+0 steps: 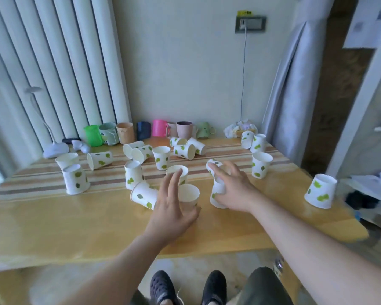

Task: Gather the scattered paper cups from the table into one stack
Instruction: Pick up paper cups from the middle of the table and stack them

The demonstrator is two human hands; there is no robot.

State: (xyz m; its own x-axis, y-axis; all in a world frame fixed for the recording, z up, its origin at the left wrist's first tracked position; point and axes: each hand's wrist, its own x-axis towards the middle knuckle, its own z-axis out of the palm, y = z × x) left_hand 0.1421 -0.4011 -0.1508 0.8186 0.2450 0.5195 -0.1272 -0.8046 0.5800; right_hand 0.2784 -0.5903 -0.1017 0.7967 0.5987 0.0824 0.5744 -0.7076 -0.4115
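Several white paper cups with green spots lie scattered on the wooden table (75,227), some upright, some upside down, some on their sides. My right hand (235,190) grips a short tilted stack of cups (216,202) near the table's middle. My left hand (172,208) has its fingers spread around an upright cup (189,194), with the thumb at the cup's base. A cup on its side (143,195) lies just left of that hand. Another upright cup (177,171) stands behind my left fingers. An upside-down cup (320,191) sits far right.
Several coloured mugs (161,128) line the back wall. A white desk lamp (55,148) stands at the back left and a crumpled bag (240,128) at the back right. A striped cloth (31,181) covers the table's far half. The table's right edge is near the far-right cup.
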